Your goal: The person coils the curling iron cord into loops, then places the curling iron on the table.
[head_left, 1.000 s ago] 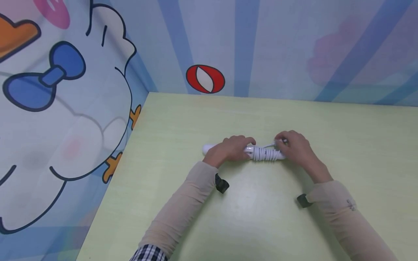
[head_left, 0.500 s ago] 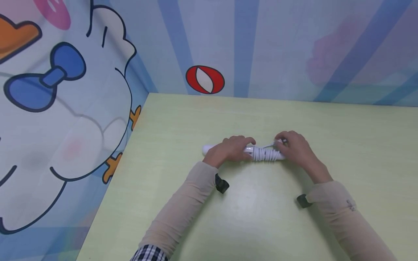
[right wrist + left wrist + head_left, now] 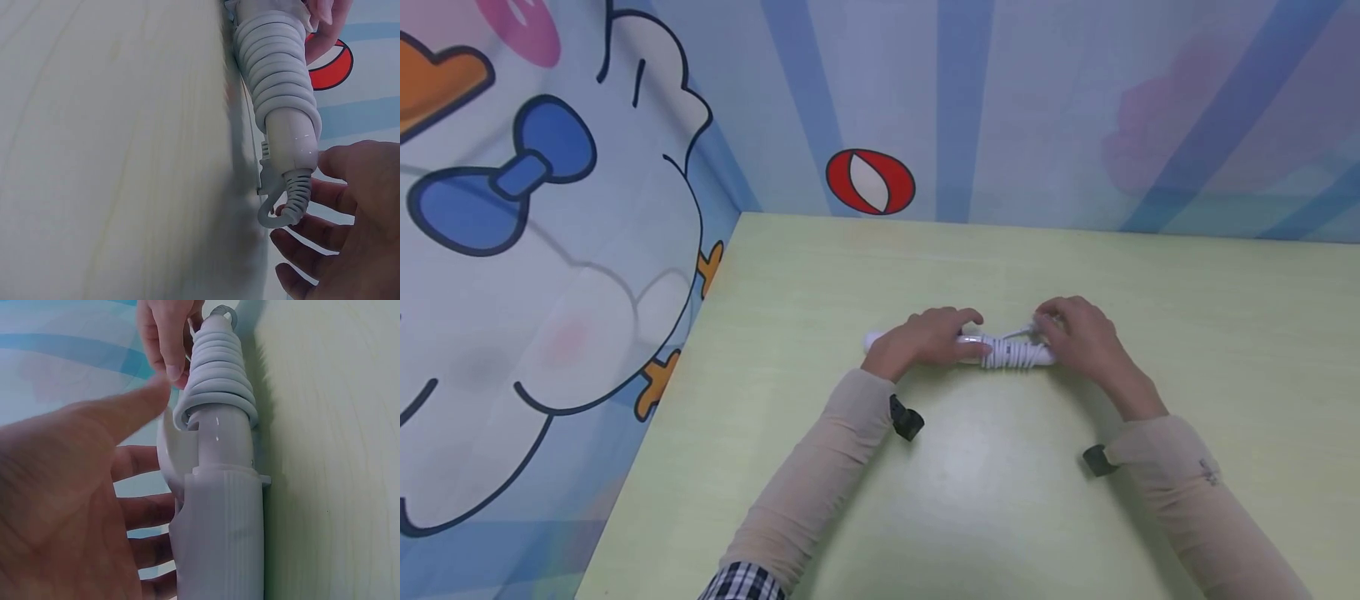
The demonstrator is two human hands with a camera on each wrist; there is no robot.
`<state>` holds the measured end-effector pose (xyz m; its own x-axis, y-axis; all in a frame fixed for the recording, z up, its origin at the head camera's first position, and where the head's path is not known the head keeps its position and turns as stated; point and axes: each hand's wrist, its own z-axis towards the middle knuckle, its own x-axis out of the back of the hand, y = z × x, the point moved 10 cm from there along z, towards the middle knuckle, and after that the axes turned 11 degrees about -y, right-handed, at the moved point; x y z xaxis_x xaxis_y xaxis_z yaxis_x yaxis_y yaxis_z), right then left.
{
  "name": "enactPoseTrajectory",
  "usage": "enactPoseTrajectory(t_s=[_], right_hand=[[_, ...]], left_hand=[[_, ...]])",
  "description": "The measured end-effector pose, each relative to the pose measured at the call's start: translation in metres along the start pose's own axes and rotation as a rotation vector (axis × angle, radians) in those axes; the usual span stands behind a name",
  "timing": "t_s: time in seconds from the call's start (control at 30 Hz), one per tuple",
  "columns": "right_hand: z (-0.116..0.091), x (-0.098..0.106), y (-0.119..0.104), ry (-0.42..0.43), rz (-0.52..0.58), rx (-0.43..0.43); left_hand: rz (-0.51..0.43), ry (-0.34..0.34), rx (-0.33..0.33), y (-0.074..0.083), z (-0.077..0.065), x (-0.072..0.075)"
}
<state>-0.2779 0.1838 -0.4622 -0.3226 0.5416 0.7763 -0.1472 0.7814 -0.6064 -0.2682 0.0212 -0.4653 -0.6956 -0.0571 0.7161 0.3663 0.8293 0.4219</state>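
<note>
A white curling iron [image 3: 1041, 357] lies sideways on the table, its white cord [image 3: 1011, 353] wound in several turns round the handle. My left hand [image 3: 928, 337] covers the middle of the iron and holds it; in the left wrist view its thumb stretches toward the coils and the other fingers reach behind the clamp lever [image 3: 172, 447]. At the handle's right end, my right hand [image 3: 1078, 333] pinches the loose end of the cord. The right wrist view shows a plug [image 3: 269, 178] beside the handle end, near the right fingertips, partly hidden.
The pale wooden table [image 3: 955, 483] meets a printed blue wall [image 3: 1037, 125] behind and a cartoon-printed wall [image 3: 587, 350] on the left. A small black camera [image 3: 907, 421] sits at the left wrist and another black camera [image 3: 1099, 461] at the right.
My left hand has shifted slightly up, its thumb now lying over the iron near the coils. The right hand has turned a little, so the plug it showed earlier is hidden in the head view.
</note>
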Motion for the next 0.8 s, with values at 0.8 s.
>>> enactPoseTrajectory(t_s=[0.8], right_hand=[[-0.007, 0.018, -0.002, 0.053, 0.087, -0.028]], left_hand=[[-0.06, 0.285, 0.041, -0.003, -0.026, 0.047]])
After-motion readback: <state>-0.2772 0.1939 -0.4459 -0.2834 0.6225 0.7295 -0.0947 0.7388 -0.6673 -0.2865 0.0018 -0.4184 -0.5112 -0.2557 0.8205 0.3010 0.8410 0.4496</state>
